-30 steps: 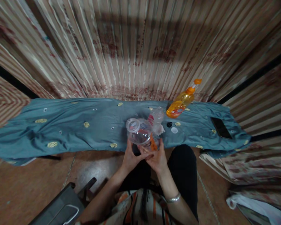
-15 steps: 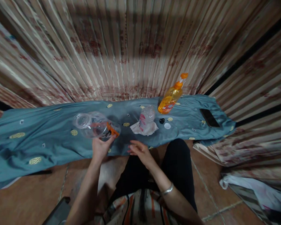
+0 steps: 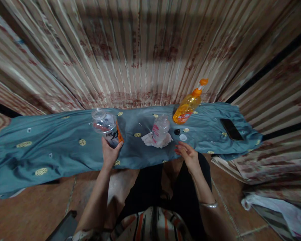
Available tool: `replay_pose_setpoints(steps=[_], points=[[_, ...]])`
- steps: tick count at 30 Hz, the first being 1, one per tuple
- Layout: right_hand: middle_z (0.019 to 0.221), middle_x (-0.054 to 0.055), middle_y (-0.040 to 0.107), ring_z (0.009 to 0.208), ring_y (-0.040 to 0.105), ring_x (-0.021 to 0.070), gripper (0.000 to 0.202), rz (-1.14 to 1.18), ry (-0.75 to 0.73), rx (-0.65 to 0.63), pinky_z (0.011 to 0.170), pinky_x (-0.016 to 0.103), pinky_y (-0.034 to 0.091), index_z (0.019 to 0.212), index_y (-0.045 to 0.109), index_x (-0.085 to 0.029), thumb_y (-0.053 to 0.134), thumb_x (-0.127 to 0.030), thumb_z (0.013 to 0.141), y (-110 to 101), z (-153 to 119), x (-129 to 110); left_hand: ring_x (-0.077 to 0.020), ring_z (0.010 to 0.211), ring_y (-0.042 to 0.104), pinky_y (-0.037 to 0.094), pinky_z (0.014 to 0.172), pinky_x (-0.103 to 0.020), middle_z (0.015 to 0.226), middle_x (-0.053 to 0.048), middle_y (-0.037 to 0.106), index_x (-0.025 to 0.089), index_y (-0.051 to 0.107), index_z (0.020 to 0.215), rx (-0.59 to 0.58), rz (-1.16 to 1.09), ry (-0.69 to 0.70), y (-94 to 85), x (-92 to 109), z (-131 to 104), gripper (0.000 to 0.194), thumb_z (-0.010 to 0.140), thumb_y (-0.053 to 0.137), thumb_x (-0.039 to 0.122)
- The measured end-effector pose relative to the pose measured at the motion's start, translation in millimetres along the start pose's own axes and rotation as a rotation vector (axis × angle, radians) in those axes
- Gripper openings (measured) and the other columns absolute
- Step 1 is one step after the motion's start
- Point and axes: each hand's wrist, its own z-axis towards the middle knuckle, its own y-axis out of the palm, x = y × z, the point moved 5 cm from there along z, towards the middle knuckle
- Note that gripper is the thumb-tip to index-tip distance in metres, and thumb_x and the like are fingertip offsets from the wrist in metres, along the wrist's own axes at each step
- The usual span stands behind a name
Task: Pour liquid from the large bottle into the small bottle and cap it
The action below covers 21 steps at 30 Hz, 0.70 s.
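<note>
My left hand (image 3: 111, 152) is wrapped around the lower part of a clear plastic cup (image 3: 112, 134) with orange and black print and a domed clear top. The cup stands fairly upright on the cloth, leaning a little to the left. At the table's front edge, my right hand (image 3: 188, 155) hovers with loosely bent fingers apart and nothing visible in them. Just beyond its fingertips lie a white round disc (image 3: 183, 137) and a small black cap (image 3: 177, 131). A clear bottle (image 3: 161, 129) with pink print stands on a crumpled white tissue (image 3: 150, 142) between my hands.
An orange pump bottle (image 3: 186, 108) of yellow-orange liquid stands at the back right. Farther right lies a dark phone (image 3: 231, 129). A teal patterned cloth (image 3: 65, 144) covers the narrow table, and a striped curtain (image 3: 130, 50) hangs right behind it.
My left hand has tipped the plastic cup from leaning far left to nearly upright. My right hand has moved right, from in front of the tissue to near the white disc.
</note>
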Motion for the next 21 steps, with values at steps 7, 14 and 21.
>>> replay_pose_setpoints(steps=[7, 14, 21], points=[[0.109, 0.017, 0.079, 0.092, 0.077, 0.0283, 0.073, -0.373, -0.099, 0.088, 0.093, 0.049, 0.062, 0.123, 0.069, -0.017, 0.060, -0.076, 0.082, -21, 33, -5, -0.0358, 0.152, 0.047, 0.039, 0.127, -0.053, 0.160, -0.022, 0.047, 0.020, 0.029, 0.158, 0.037, -0.140, -0.017, -8.8, 4, -18, 0.114, 0.065, 0.093, 0.042], [0.149, 0.023, 0.061, 0.137, 0.061, 0.0323, 0.057, -0.856, -0.188, -0.051, 0.120, 0.050, 0.045, 0.148, 0.053, -0.013, 0.057, -0.032, 0.094, -8, 77, -32, -0.0354, 0.146, 0.053, 0.043, 0.124, -0.058, 0.151, -0.016, 0.054, 0.026, 0.046, 0.149, -0.013, -0.097, 0.096, -25.7, 36, -80, 0.084, 0.079, 0.086, 0.051], [0.136, 0.010, 0.065, 0.120, 0.066, 0.0237, 0.044, -1.110, -0.166, -0.321, 0.103, 0.049, 0.059, 0.132, 0.063, -0.019, 0.067, -0.046, 0.098, 25, 105, -32, -0.0379, 0.156, 0.043, 0.041, 0.126, -0.058, 0.165, -0.019, 0.045, 0.028, 0.033, 0.160, -0.382, -0.273, 0.210, 79.5, 80, -76, 0.108, 0.073, 0.093, 0.051]])
